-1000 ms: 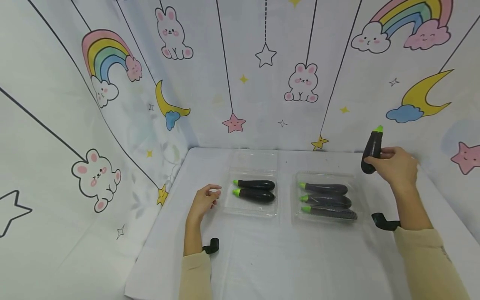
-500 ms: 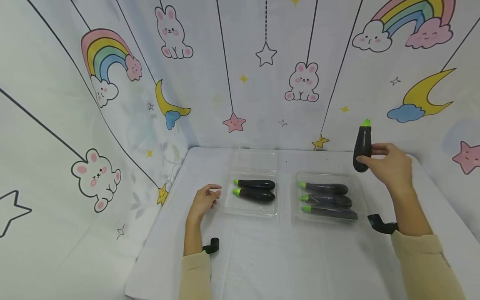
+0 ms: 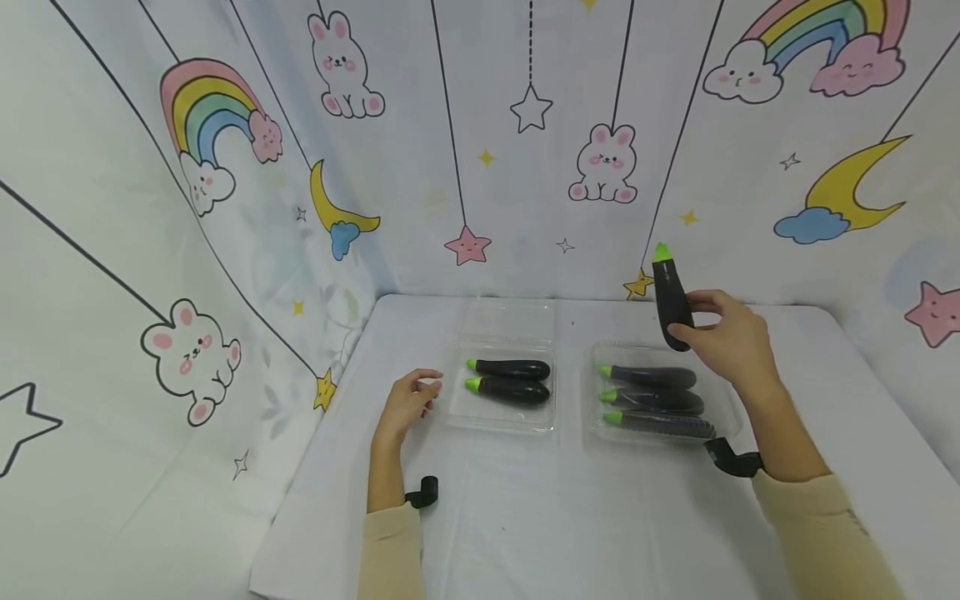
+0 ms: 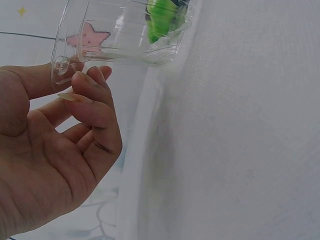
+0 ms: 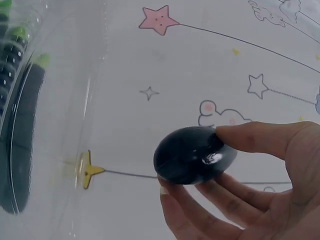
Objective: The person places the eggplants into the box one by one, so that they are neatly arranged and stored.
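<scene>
In the head view my right hand (image 3: pixel 731 342) holds a dark eggplant (image 3: pixel 671 300) with a bright green stem end up, above the back of the right clear plastic box (image 3: pixel 720 387). The right wrist view shows thumb and fingers pinching the eggplant's rounded end (image 5: pixel 192 155). My left hand (image 3: pixel 408 404) is beside the left clear plastic box (image 3: pixel 468 417), its fingers loosely bent. In the left wrist view the fingertips (image 4: pixel 90 85) lie close to the box wall (image 4: pixel 135 55); whether they touch it I cannot tell. Two eggplants (image 3: pixel 510 390) lie in that left box.
Three eggplants (image 3: pixel 652 402) lie under clear plastic in the right box. The left box's lid (image 3: pixel 506 317) is folded back toward the curtain. A white cloth covers the table (image 3: pixel 540 517); a patterned curtain (image 3: pixel 420 150) stands behind it.
My right hand has carried the eggplant leftward, from the table's right side to above the right box, and its stem now leans left. The left hand has stayed in place.
</scene>
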`<state>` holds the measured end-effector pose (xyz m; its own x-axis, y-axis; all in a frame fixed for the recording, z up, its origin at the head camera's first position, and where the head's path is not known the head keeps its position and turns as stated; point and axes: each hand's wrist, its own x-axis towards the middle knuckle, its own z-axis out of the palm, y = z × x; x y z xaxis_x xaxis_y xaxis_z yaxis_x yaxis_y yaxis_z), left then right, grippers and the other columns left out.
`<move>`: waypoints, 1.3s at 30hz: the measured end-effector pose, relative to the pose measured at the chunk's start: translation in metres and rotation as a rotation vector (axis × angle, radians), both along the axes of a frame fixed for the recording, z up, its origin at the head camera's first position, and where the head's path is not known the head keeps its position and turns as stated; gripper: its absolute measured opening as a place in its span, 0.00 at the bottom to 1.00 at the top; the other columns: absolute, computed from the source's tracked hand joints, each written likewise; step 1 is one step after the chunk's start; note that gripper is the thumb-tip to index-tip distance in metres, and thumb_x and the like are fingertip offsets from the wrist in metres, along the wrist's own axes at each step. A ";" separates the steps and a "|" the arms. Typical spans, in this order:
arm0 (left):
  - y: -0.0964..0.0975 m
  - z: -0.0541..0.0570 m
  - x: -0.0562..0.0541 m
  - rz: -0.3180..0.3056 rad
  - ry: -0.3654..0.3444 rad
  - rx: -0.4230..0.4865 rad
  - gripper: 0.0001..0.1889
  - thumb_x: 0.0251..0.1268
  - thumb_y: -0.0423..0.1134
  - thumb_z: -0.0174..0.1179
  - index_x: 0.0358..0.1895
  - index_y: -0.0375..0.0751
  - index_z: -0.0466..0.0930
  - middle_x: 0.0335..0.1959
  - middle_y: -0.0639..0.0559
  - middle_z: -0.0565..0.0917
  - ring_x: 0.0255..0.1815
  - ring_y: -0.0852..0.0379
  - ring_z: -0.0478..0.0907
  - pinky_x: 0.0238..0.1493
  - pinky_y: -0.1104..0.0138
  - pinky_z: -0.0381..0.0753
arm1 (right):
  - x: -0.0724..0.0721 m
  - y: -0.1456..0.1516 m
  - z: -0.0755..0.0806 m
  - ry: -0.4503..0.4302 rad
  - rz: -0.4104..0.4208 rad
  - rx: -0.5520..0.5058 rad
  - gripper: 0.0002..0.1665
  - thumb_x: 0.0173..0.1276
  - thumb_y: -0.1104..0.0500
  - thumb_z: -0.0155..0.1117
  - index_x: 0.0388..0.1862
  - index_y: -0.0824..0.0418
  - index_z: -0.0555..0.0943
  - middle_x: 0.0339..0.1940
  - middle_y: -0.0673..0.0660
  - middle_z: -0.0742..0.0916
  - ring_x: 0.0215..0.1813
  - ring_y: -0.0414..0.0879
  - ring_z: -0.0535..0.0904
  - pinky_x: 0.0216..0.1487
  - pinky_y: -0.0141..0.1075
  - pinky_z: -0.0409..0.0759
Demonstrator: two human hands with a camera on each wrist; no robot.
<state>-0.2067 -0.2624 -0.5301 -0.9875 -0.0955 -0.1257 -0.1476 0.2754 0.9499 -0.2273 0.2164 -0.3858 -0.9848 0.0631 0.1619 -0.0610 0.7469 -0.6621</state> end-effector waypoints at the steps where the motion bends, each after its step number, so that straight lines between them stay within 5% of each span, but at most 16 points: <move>1: 0.000 0.000 0.000 0.001 0.002 0.000 0.16 0.77 0.38 0.62 0.61 0.35 0.83 0.41 0.32 0.83 0.29 0.51 0.76 0.30 0.63 0.75 | 0.001 -0.004 0.000 -0.002 0.015 0.000 0.39 0.72 0.49 0.70 0.75 0.65 0.71 0.69 0.70 0.80 0.59 0.71 0.83 0.43 0.55 0.82; 5: 0.001 0.001 0.000 0.003 0.000 0.006 0.16 0.76 0.38 0.62 0.61 0.36 0.83 0.41 0.32 0.83 0.29 0.52 0.76 0.30 0.64 0.74 | 0.004 -0.016 -0.001 -0.006 0.069 -0.001 0.39 0.71 0.49 0.72 0.75 0.62 0.72 0.69 0.68 0.81 0.58 0.70 0.84 0.46 0.61 0.83; 15: 0.000 0.000 -0.001 -0.007 0.006 -0.003 0.16 0.76 0.38 0.63 0.61 0.35 0.83 0.40 0.34 0.83 0.29 0.54 0.77 0.29 0.65 0.75 | 0.010 -0.047 -0.003 0.008 0.170 -0.037 0.34 0.69 0.54 0.75 0.73 0.54 0.78 0.66 0.62 0.84 0.55 0.64 0.87 0.39 0.45 0.85; 23: 0.000 0.001 0.000 -0.012 0.007 0.012 0.17 0.76 0.39 0.63 0.62 0.34 0.82 0.40 0.34 0.83 0.30 0.54 0.77 0.28 0.66 0.73 | 0.013 -0.071 -0.010 0.019 0.254 -0.026 0.31 0.68 0.59 0.74 0.70 0.55 0.80 0.63 0.62 0.86 0.56 0.65 0.87 0.40 0.49 0.87; 39: -0.001 0.000 0.000 -0.012 0.007 0.009 0.17 0.77 0.39 0.62 0.62 0.35 0.83 0.40 0.34 0.83 0.31 0.49 0.78 0.30 0.64 0.75 | 0.019 -0.116 -0.034 -0.006 0.344 -0.015 0.29 0.67 0.59 0.75 0.68 0.49 0.82 0.49 0.63 0.91 0.48 0.57 0.89 0.32 0.38 0.82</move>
<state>-0.2068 -0.2632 -0.5305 -0.9894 -0.0822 -0.1196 -0.1375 0.2688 0.9533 -0.2086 0.1006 -0.4195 -0.9496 -0.2708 0.1579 -0.3040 0.6736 -0.6737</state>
